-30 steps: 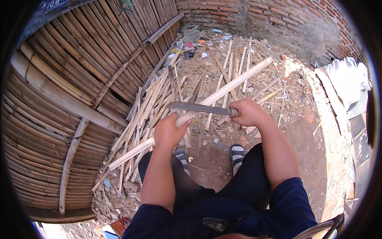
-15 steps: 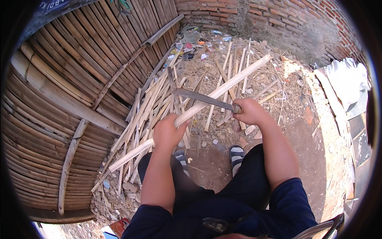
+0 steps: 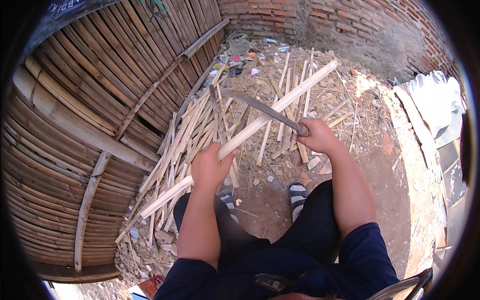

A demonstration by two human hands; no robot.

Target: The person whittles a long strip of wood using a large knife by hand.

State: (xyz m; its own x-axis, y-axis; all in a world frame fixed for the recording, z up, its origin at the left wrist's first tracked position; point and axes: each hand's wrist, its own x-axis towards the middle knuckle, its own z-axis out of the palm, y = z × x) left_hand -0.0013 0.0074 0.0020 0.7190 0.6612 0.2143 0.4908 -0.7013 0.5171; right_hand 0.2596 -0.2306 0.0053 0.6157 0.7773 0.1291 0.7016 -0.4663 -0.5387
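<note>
In my left hand [image 3: 212, 167], closed around it below the middle, is a long pale wooden strip [image 3: 300, 91]. It slants from the lower left up to the far right, above the ground. My right hand [image 3: 319, 136] grips the short handle of a machete [image 3: 265, 109]. The dark blade points up and left and crosses over the strip, beyond my left hand. Whether the edge touches the strip, I cannot tell.
Many pale strips [image 3: 187, 131] lie heaped on the left beside a bamboo-slat wall [image 3: 65, 95]. More sticks and rubble cover the ground ahead, up to a brick wall [image 3: 345, 25]. White sheeting [image 3: 435, 102] stands at the right. My sandalled feet [image 3: 297, 197] are below.
The machete has moved farther up along the strip, and its tip has swung away from me. My right hand has shifted slightly right; my left hand keeps its hold.
</note>
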